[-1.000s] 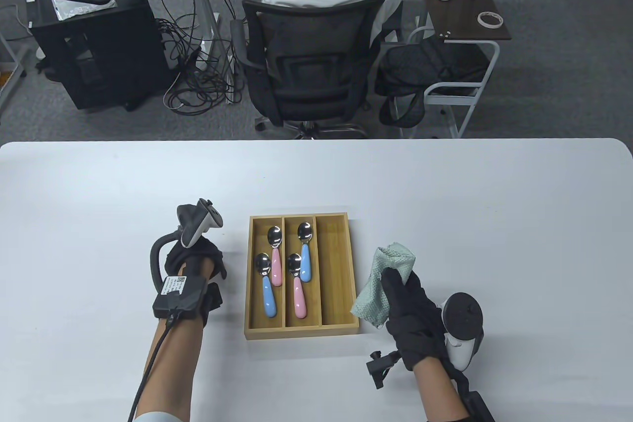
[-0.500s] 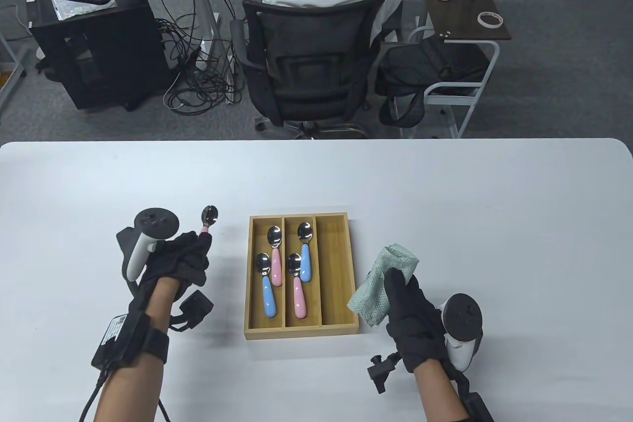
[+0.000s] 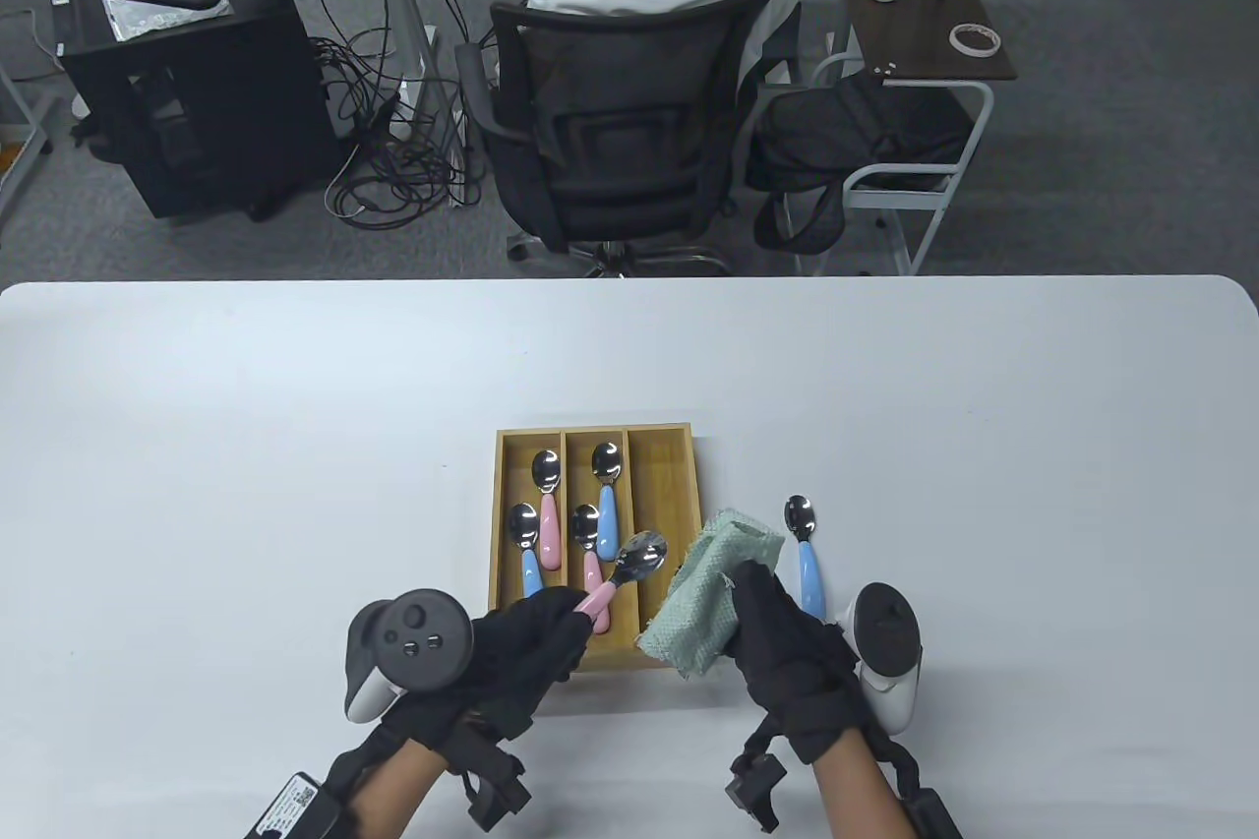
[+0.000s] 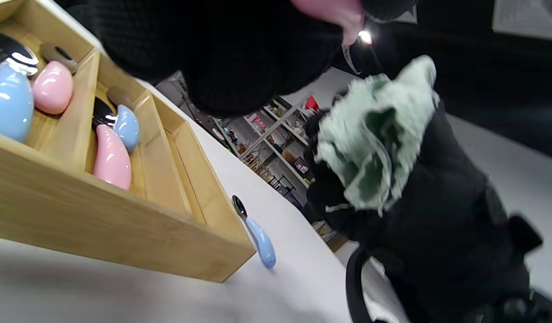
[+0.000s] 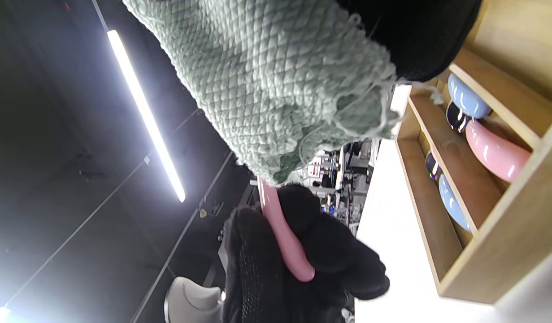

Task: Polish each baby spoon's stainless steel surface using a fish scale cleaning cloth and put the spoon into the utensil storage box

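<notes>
Left hand [image 3: 526, 647] grips pink spoon [image 3: 620, 575]; right hand [image 3: 787, 652] apparently bunches cloth [image 3: 708, 608].

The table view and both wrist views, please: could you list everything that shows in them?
Utensil storage box: one, bamboo, three compartments, table centre.
Spoons in box: four, two blue-handled, two pink-handled, in left and middle compartments.
Pink-handled spoon: one, held above the box.
Blue-handled spoon: one, on table right of box.
Fish scale cloth: one, pale green, bunched.
Office chair: one, black, a person seated.
Side table: one, brown.
Left hand: black glove, grips pink-handled spoon.
Right hand: black glove, holds cloth.
</notes>
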Demonstrator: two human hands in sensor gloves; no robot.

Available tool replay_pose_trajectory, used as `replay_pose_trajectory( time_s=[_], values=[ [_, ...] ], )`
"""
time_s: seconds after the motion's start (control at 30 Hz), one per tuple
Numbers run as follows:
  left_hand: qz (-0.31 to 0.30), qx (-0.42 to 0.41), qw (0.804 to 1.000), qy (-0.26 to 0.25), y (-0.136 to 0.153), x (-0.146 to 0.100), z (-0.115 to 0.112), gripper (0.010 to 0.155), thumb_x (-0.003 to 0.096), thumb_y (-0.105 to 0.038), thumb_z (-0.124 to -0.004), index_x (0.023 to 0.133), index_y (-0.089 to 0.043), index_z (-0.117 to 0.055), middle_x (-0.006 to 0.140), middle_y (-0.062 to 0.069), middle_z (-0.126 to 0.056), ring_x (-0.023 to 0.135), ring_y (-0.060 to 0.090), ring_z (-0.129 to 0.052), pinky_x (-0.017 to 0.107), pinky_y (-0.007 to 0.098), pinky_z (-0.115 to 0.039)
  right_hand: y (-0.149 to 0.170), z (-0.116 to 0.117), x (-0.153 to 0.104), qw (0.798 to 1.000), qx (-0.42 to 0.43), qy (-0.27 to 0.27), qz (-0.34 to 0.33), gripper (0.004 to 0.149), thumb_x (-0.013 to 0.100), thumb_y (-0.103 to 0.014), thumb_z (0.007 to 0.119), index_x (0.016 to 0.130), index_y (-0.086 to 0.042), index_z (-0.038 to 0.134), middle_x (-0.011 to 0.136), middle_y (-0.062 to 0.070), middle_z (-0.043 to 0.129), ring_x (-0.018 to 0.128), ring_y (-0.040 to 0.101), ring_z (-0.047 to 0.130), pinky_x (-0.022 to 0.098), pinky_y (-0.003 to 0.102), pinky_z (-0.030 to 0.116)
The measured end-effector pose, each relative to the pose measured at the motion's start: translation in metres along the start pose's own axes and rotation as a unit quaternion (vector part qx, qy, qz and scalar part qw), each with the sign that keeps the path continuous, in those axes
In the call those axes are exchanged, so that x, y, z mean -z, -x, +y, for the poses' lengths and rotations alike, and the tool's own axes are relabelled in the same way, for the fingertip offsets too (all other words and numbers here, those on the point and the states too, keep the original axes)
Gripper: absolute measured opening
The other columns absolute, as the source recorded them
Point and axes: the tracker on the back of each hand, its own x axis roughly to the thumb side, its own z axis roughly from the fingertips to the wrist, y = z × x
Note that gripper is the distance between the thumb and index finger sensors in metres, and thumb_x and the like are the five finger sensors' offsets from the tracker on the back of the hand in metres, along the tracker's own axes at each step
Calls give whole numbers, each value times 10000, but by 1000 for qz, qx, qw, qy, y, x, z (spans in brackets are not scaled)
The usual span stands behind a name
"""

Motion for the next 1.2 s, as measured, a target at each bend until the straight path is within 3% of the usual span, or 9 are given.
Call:
replay_pose_trajectory(
  time_s=[0.23,0.37,0.43,0.53,0.6,0.73,0.83,1.03,1.2],
  values=[
    [-28,27,999,14,-12,-2,-14,546,635,-494,-523,984,-115,-703,762,14,-887,567,223,-988,460,446,-851,0,5,1,1000,5,-6,-3,682,662,-549,403,1141,-66,352,1054,226,634,821,415,831,604,560,758],
    [-27,58,998,28,-17,-2,-22,547,635,-492,-523,983,-113,-710,751,14,-894,551,219,-992,450,441,-855,-1,11,3,1000,3,4,8,700,653,-496,604,1098,-1,388,983,168,714,752,318,905,584,484,811],
    [-31,67,997,36,-18,-2,-26,545,633,-490,-524,983,-115,-709,750,13,-895,547,219,-993,447,440,-856,-4,12,2,997,-44,57,16,667,600,-412,766,1052,-13,480,898,116,805,658,225,993,522,398,894],
    [-30,87,995,38,-19,-2,-29,546,632,-490,-522,984,-117,-708,745,13,-899,536,215,-996,440,438,-859,-8,12,-1,989,-104,106,10,673,548,-406,844,1016,-17,555,829,64,877,579,168,1051,455,332,947],
    [-30,85,995,38,-18,-2,-29,547,631,-494,-518,985,-122,-708,742,8,-902,529,209,-998,436,432,-862,-10,12,-2,987,-108,118,6,666,544,-409,847,1005,-15,572,811,58,893,560,154,1061,439,316,956],
    [-20,51,998,45,-15,-1,-28,552,632,-494,-517,986,-116,-708,736,12,-906,523,213,-998,432,437,-860,-16,17,-4,981,-154,114,-28,541,634,-347,683,1016,8,538,829,118,876,572,171,1061,441,314,958],
    [-17,54,997,46,-13,-2,-27,551,631,-495,-515,987,-121,-707,738,11,-907,524,214,-999,432,437,-860,-17,19,-5,983,-148,105,-28,519,644,-309,644,1025,16,509,853,157,848,596,204,1053,452,329,955],
    [-15,74,996,47,-12,-2,-25,548,630,-494,-518,985,-123,-709,741,11,-907,526,217,-998,435,439,-859,-10,14,2,998,-59,32,-2,544,638,-235,689,1045,29,444,941,185,765,717,297,993,528,400,918],
    [-12,89,994,57,-11,-1,-27,543,630,-494,-518,983,-129,-710,747,14,-908,530,226,-997,438,444,-857,-5,14,3,997,-68,36,2,570,608,-210,777,1042,2,475,946,153,772,733,287,990,540,400,912]
  ],
)
